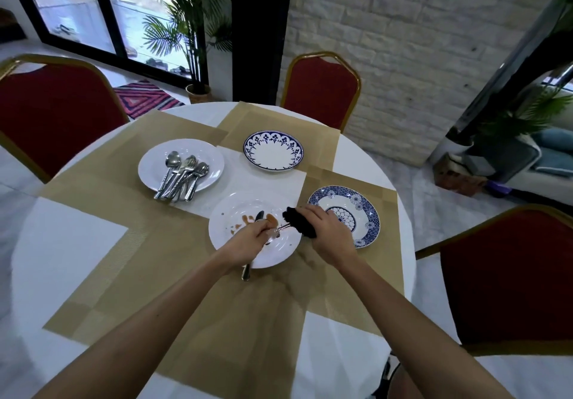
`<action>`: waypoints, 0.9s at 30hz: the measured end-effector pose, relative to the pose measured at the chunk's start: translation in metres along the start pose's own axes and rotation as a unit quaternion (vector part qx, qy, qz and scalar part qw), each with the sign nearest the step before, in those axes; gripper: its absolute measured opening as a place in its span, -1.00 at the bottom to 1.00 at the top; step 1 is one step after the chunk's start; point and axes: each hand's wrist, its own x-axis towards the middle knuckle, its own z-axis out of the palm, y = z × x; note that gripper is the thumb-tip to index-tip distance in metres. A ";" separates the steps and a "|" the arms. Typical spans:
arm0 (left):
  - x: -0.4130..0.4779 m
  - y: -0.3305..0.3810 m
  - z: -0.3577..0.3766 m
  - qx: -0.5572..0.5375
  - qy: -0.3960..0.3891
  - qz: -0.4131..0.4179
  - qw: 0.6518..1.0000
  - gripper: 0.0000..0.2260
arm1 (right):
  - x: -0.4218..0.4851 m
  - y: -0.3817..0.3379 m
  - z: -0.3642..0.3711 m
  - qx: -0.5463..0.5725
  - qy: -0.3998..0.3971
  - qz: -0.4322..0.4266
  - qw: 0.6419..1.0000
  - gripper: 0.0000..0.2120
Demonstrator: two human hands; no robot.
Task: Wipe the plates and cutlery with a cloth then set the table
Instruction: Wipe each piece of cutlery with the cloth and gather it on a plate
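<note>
A round white surface carries overlapping tan placemats, with red chairs set round it. Four plates sit on the mats. A white plate at the far left holds a heap of spoons and forks. A blue-rimmed plate lies at the far middle and a blue patterned plate on the right. Nearest is a soiled white plate with brown smears. Above it, the left hand pinches a metal utensil whose other end goes into a black cloth. The right hand is curled round that cloth, just beside the patterned plate. Another utensil handle sticks out past the soiled plate's near rim, under the left wrist.
</note>
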 end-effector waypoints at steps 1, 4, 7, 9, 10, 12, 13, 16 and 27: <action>0.000 -0.001 -0.003 -0.007 0.006 -0.003 1.000 -0.81 | 0.002 0.005 -0.001 -0.007 -0.020 0.002 1.000 -0.53; 0.003 -0.005 -0.016 -0.109 0.067 -0.026 0.991 -0.88 | 0.003 0.013 -0.001 -0.006 -0.046 0.004 0.999 -0.69; 0.007 -0.009 -0.026 -0.214 0.128 -0.099 0.963 -0.81 | 0.002 0.008 0.003 0.027 -0.025 0.006 0.999 -0.81; 0.011 -0.012 -0.023 -0.277 0.147 -0.116 0.942 -0.75 | 0.004 -0.001 0.006 0.034 -0.010 0.008 0.999 -0.84; 0.014 -0.012 -0.021 -0.304 0.154 -0.112 0.934 -0.74 | 0.006 -0.006 0.007 0.045 -0.009 0.015 0.999 -0.84; 0.018 -0.012 -0.016 -0.350 0.155 -0.096 0.919 -0.73 | 0.009 -0.015 0.009 0.084 -0.023 0.037 0.995 -0.80; 0.019 -0.012 -0.014 -0.355 0.150 -0.092 0.918 -0.74 | 0.011 -0.018 0.009 0.110 -0.033 0.050 0.992 -0.78; 0.020 -0.016 -0.004 -0.312 0.121 -0.087 0.938 -0.84 | 0.016 -0.026 0.012 0.159 -0.049 0.064 0.984 -0.77; 0.089 -0.058 -0.073 -0.217 0.219 -0.175 0.935 -0.79 | 0.006 -0.006 0.039 -0.052 -0.005 -0.078 0.996 -0.52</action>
